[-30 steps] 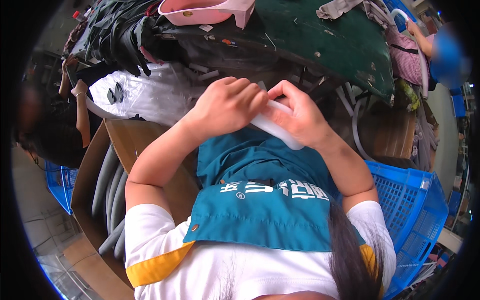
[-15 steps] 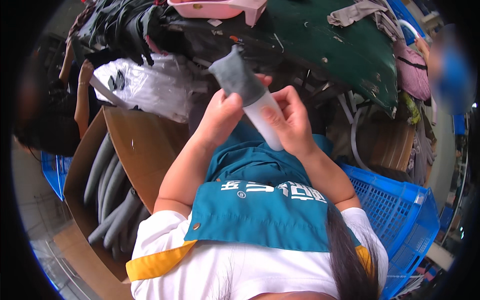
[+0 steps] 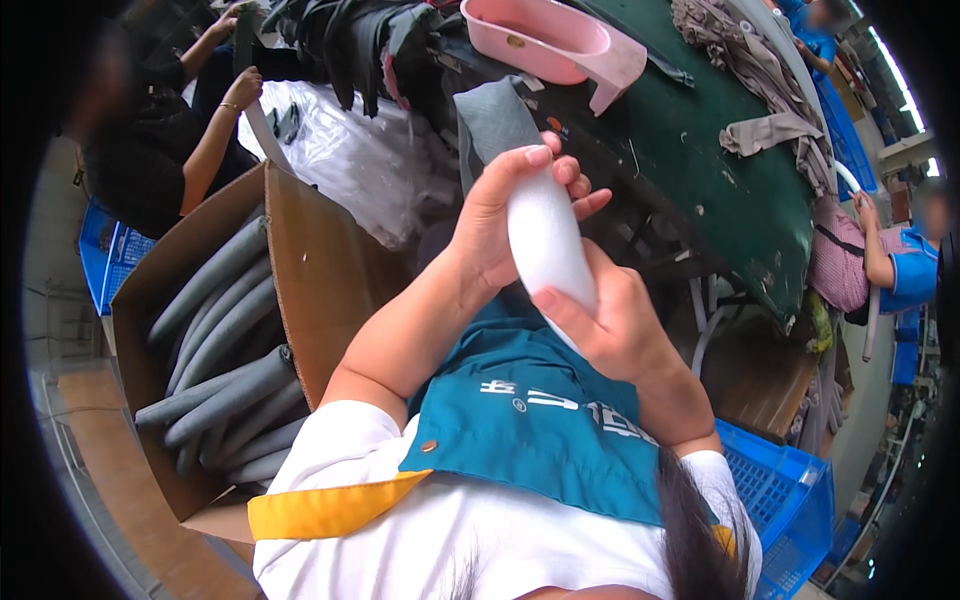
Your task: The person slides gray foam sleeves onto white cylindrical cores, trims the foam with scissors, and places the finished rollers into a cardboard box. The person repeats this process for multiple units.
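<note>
Two bare hands share one white tube (image 3: 550,240) just above the middle of the frame, its curved length slanting from the upper left toward the lower right. The left hand (image 3: 490,220) is half closed around the upper stretch, thumb laid along the near side, some fingertips curled over the far edge and at least one finger standing out loose. The right hand (image 3: 625,325) is partly closed on the lower end, thumb pressed across the front; its other fingers are largely hidden, so how tightly they grip cannot be told. Grey fabric (image 3: 503,115) extends beyond the left hand, which covers the place where cloth and tube meet. The cloth looks most at risk: with that loose finger adding little hold, a tug could make it slip or bunch unevenly. Hard pressure from the right thumb might dent or kink the tube, if it is as soft as it appears, and a slack lower grip could drop it onto the teal apron (image 3: 530,420). In the view, the fabric also overlaps the edge of a green table (image 3: 720,190), below a pink tub (image 3: 535,40); should they actually touch, the cloth could snag.
</note>
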A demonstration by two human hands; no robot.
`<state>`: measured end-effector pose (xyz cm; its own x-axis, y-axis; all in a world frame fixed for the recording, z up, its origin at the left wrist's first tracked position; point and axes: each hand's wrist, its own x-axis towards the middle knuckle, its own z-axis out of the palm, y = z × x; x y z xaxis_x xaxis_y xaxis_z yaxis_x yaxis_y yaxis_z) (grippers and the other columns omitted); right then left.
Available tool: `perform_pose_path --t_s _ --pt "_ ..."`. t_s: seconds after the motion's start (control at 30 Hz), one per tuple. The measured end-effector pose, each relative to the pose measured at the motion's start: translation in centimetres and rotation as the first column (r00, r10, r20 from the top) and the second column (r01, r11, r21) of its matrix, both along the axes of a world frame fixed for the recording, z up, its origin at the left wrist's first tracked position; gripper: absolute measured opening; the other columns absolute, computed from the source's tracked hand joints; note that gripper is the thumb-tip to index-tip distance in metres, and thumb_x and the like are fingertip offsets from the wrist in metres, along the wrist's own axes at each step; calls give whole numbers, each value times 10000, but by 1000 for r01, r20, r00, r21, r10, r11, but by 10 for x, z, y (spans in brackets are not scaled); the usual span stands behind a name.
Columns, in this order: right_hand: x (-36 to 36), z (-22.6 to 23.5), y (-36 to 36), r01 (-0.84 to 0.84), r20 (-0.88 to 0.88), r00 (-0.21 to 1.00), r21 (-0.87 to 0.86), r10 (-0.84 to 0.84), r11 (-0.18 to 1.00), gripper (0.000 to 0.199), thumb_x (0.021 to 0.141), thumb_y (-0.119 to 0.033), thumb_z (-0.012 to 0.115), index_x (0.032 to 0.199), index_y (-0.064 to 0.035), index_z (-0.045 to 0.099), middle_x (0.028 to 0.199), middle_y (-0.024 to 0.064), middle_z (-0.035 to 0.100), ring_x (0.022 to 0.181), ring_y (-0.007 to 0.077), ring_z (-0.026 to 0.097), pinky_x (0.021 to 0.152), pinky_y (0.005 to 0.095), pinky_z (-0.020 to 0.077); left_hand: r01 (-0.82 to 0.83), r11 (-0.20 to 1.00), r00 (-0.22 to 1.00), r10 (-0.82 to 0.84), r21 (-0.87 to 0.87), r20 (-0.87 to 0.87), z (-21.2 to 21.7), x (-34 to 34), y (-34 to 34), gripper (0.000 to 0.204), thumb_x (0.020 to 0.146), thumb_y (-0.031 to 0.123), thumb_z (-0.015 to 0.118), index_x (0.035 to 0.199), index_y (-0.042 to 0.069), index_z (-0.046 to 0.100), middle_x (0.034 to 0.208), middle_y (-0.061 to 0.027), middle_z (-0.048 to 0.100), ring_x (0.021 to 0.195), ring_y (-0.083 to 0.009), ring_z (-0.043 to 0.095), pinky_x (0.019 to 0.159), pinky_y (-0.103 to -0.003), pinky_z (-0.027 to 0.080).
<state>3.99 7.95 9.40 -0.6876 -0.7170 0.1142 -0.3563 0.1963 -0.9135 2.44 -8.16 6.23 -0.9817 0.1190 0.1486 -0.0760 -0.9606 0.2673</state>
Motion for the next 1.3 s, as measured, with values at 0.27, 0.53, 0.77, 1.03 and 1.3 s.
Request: perform_pose_path --t_s 0.27,0.53,0.77,1.03,1.3 --pt "12 -72 23 86 446 878 212 -174 973 494 939 -441 555 1082 32 562 776 121 644 611 180 634 562 290 508 -91 996 916 93 -23 391 -70 -4 -13 403 846 230 677 1187 47 565 924 -50 645 907 -193 639 994 -436 474" --pt "17 -111 23 253 795 513 221 -324 942 381 977 -413 497 1009 -34 508 650 75 561 453 123 518 428 230 436 137 990 841 -107 -17 530 -145 13 55 155 824 216 684 859 76 626 775 -48 621 723 -158 613 797 -358 535" --pt "17 -110 24 203 802 512 235 -308 951 408 966 -424 524 1039 -22 501 649 86 563 450 121 510 430 236 431 -19 1000 846 29 -24 532 -135 -18 10 255 839 296 703 942 72 637 877 -72 665 842 -194 648 816 -369 540" --pt "-9 -114 26 177 829 535 79 -163 981 413 947 -422 561 1063 -27 529 726 83 614 545 135 598 508 250 508 40 987 855 47 -155 517 -116 16 51 214 819 215 691 925 62 585 809 -71 610 762 -193 621 781 -363 542" --pt "8 -117 28 110 556 824 31 -109 993 649 861 -541 638 1174 14 518 800 103 621 672 138 631 632 272 521 -93 963 937 170 -252 306 -69 -18 -16 307 802 149 699 1066 83 557 900 -38 623 797 -147 620 838 -348 526"
